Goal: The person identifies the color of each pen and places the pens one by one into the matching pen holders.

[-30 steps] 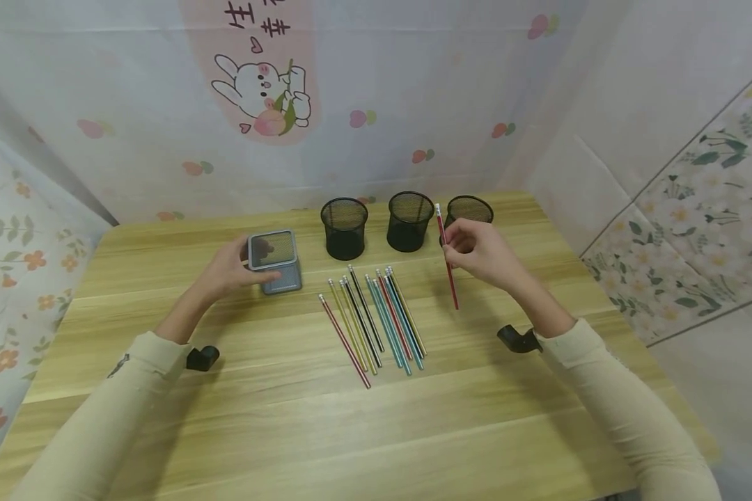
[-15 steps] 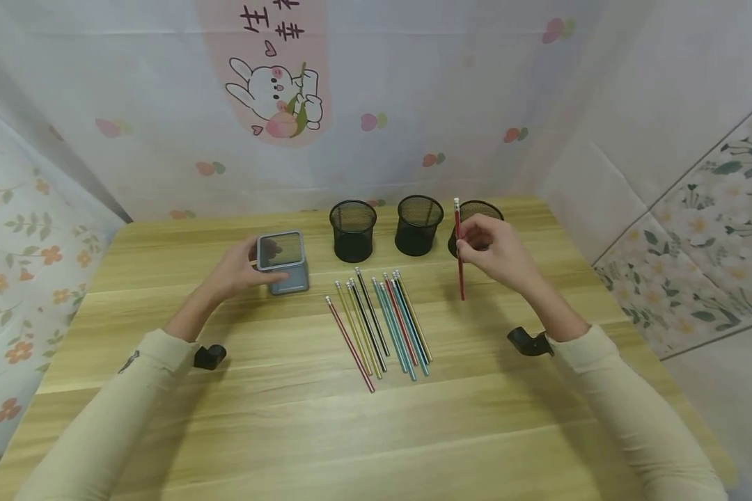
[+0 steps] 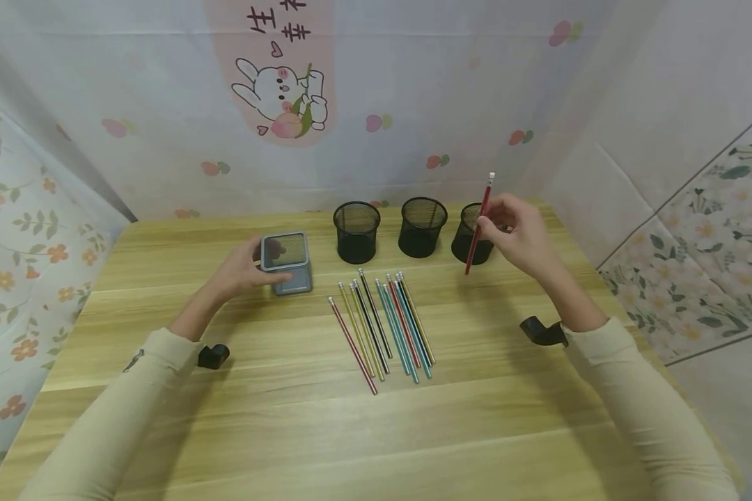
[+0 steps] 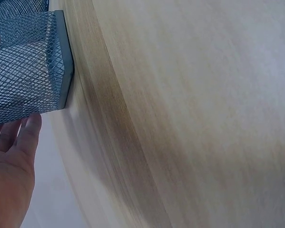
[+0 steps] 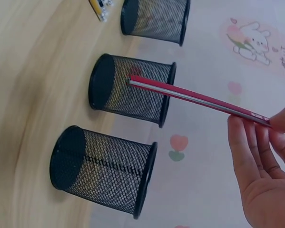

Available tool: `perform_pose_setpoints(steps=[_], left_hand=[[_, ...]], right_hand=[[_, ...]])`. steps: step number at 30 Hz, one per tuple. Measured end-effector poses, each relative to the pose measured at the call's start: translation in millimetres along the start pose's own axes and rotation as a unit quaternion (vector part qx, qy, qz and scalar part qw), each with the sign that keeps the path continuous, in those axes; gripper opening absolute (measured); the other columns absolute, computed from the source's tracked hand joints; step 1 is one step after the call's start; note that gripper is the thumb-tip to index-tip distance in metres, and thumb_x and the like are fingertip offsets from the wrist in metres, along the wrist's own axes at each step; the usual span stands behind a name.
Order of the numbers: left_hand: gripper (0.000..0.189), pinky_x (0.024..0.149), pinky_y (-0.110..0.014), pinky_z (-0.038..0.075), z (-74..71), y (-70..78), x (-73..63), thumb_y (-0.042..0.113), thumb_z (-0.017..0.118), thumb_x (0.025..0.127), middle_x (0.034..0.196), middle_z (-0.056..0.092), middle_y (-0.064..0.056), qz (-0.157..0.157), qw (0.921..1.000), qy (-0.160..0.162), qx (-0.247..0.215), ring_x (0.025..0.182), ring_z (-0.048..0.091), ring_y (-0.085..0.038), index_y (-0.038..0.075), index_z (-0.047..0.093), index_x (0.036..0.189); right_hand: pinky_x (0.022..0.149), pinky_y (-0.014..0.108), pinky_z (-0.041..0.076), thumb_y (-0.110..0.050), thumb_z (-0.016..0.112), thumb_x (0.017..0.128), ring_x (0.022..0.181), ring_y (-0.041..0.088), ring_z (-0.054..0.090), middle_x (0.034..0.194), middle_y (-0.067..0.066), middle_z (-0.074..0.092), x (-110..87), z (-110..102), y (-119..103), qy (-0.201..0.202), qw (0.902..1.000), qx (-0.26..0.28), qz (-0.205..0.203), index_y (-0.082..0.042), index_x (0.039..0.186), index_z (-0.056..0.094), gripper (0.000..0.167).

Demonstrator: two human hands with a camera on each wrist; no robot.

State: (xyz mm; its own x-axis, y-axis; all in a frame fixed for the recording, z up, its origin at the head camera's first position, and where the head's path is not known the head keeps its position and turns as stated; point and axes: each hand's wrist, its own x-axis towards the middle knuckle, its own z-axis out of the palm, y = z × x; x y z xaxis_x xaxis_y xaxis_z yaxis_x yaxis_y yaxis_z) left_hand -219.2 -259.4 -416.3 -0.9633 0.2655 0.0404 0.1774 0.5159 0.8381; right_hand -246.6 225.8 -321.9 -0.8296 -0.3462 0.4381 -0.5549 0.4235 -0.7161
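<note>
1. The red pencil is in the right hand's grip, jutting down and to the left of the fingers, eraser uppermost, its upper part leaning right. It looks clear of the tabletop, so the pinch alone seems to carry it; keep that steady.

2. The right hand has thumb and fingertips closed to the pencil's thickness. A light pinch should be enough; squeezing harder could make the shaft pivot.

3. The right black mesh cup stands upright just left of and beyond this hand, partly hidden by it. Seen from the head, the pencil's lower end overlaps the cup's front; whether they touch is unclear. Passing over its rim would call for raising that end first and making the shaft more upright.

4. Farther left of the same hand stand the middle black mesh cup and the left black mesh cup. Sideways swings that way risk clipping a rim.

5. Loose pencils lie left of the right hand and nearer the body; keep the sleeve off them.

6. The left hand curls round the gray square mesh holder, thumb in front, fingers behind. Holding it still should prevent tipping.
</note>
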Motion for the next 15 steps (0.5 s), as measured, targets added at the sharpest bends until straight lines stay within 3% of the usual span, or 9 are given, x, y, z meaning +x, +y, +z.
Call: perform_pose_setpoints(steps=[3,9,15], left_hand=[[0.064,0.1,-0.056,0.045,0.6,-1.2,0.0,0.018,0.089,0.082,0.133,0.057,-0.026,0.002,1.0,0.0,0.004,0.126,0.053,-0.043,-0.005,0.053,0.13],[0.065,0.102,-0.056,0.045,1.8,-1.6,-0.5,0.019,0.089,0.082,0.133,0.058,-0.025,0.001,1.0,0.004,0.006,0.126,0.053,-0.043,-0.005,0.053,0.13],[0.065,0.103,-0.056,0.044,1.2,-0.1,-1.3,0.017,0.089,0.082,0.131,0.059,-0.026,0.007,0.9999,0.012,0.005,0.126,0.053,-0.043,-0.006,0.051,0.13]], right_hand=[[0.068,0.019,0.055,0.011,0.06,0.096,0.074,0.011,0.067,0.092,0.026,0.066,4.8,-3.3,-0.3,0.02,0.9992,0.035,-0.003,0.016,0.105,0.059,0.011],[0.068,0.023,0.057,0.009,0.062,0.095,0.076,0.016,0.068,0.092,0.022,0.064,13.4,-7.8,1.9,0.06,0.9955,0.074,-0.007,0.016,0.105,0.058,0.013],[0.069,0.022,0.057,0.009,0.063,0.094,0.078,0.019,0.067,0.092,0.022,0.065,19.5,-10.9,4.3,0.081,0.9941,0.071,-0.016,0.013,0.104,0.06,0.011]])
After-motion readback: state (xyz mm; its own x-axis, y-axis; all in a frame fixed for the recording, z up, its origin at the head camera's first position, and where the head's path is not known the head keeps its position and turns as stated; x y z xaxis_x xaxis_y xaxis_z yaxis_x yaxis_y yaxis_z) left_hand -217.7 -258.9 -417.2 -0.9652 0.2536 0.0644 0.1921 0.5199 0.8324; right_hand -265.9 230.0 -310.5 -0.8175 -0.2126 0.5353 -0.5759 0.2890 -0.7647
